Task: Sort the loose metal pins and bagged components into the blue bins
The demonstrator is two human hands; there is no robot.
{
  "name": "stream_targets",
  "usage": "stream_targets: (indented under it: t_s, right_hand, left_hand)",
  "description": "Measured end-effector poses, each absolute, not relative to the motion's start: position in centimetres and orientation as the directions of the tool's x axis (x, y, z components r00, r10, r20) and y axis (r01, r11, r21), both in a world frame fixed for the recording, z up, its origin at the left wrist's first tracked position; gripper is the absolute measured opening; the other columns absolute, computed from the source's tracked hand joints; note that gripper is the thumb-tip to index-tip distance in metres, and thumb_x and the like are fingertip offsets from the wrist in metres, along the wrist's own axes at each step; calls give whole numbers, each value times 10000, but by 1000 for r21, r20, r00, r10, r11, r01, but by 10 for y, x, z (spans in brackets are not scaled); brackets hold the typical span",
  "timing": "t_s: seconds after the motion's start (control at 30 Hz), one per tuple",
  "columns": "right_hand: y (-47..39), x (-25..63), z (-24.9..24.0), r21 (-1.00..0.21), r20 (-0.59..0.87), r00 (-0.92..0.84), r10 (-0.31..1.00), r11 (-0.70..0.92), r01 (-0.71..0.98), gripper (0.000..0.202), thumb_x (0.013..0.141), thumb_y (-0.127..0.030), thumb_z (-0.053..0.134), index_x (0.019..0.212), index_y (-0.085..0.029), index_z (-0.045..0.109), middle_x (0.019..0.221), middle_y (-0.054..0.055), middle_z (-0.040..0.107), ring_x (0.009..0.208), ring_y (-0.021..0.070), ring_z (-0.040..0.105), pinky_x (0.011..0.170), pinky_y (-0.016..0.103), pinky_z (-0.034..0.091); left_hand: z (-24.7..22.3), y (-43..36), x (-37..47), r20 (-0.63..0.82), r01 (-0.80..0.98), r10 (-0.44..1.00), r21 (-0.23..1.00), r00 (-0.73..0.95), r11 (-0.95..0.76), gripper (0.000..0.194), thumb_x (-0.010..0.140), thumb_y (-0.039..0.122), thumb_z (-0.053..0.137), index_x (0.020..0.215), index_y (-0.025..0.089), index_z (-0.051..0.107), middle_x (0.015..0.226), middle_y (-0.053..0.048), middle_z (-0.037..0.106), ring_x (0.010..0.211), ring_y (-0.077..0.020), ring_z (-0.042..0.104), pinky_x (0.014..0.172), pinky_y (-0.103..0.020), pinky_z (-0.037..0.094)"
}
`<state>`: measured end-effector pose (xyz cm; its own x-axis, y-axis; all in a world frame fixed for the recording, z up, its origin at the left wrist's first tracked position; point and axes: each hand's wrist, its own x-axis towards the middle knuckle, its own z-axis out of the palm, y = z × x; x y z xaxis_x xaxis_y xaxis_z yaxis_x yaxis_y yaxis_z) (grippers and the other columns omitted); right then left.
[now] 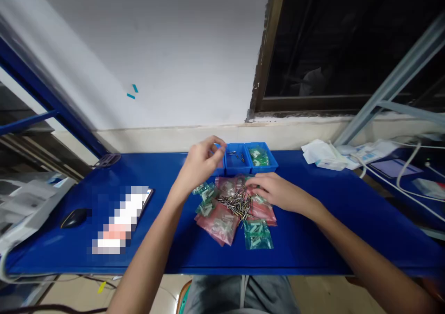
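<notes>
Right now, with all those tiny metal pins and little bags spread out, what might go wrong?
The loose metal pins lie heaped on slippery pink bags; the right hand resting beside them could scatter some across the blue table. The left hand is raised by the blue trays with fingers pinched; anything tiny in it might drop and get lost. The green bag lies near the front edge.

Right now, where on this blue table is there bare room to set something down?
Bare blue tabletop lies right of the right hand, in front of the white papers. Another bare strip runs between the black computer mouse side and the left hand. The middle is crowded: pink and green plastic bags, a pile of small metal pins, and blue plastic bins behind.
</notes>
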<state>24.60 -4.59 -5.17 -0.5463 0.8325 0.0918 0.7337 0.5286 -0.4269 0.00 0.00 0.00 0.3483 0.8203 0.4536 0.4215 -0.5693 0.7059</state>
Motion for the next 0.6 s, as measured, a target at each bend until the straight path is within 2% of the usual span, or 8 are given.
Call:
stream_targets:
  t_s: [0.1, 0.2, 0.3, 0.4, 0.6]
  right_hand:
    - [-29, 234, -72, -300, 90, -577, 812, 574, 762, 248, 920, -113, 536, 1102, -195, 684, 998, 100, 619, 929, 227, 605, 795, 330, 473]
    - [-33, 233, -84, -276, 132, -603, 787, 613, 740, 290, 909, -65, 503, 1110, -197, 665, 1003, 94, 567, 927, 215, 581, 765, 306, 458]
    - [-36, 233, -87, -266, 169, -621, 766, 642, 719, 293, 906, -45, 480, 1074, -202, 661, 998, 88, 540, 947, 215, 557, 778, 306, 448]
    - [-35, 233, -90, -276, 202, -619, 759, 651, 707, 259, 912, -47, 478, 1025, -197, 655, 967, 73, 526, 918, 198, 544, 765, 296, 442]
    - [-29, 236, -100, -278, 245, -621, 744, 668, 690, 224, 926, -65, 478, 990, -199, 646, 984, 60, 539, 844, 163, 543, 742, 283, 448]
  left_hand:
    - [-31, 16, -3, 376, 479, 745, 588, 552, -652, 193, 937, 261, 489, 968, 163, 653, 669, 9, 611, 557, -100, 518, 546, -240, 389]
    - [-61, 21, -3, 290, 470, 673, 533, 680, -704, 223, 952, 270, 463, 1013, 160, 647, 682, 2, 636, 578, -111, 549, 580, -249, 404]
    - [-77, 15, 0, 287, 542, 661, 396, 694, -741, 277, 975, 288, 430, 1175, 162, 575, 741, -26, 668, 625, -147, 591, 602, -276, 414]
    - [-80, 9, 2, 311, 612, 660, 247, 684, -751, 296, 992, 291, 399, 1235, 162, 506, 817, -64, 685, 675, -180, 617, 609, -301, 423]
    - [-84, 8, 0, 367, 645, 666, 199, 649, -738, 270, 1002, 248, 377, 1242, 173, 476, 933, -79, 687, 698, -168, 621, 647, -300, 455]
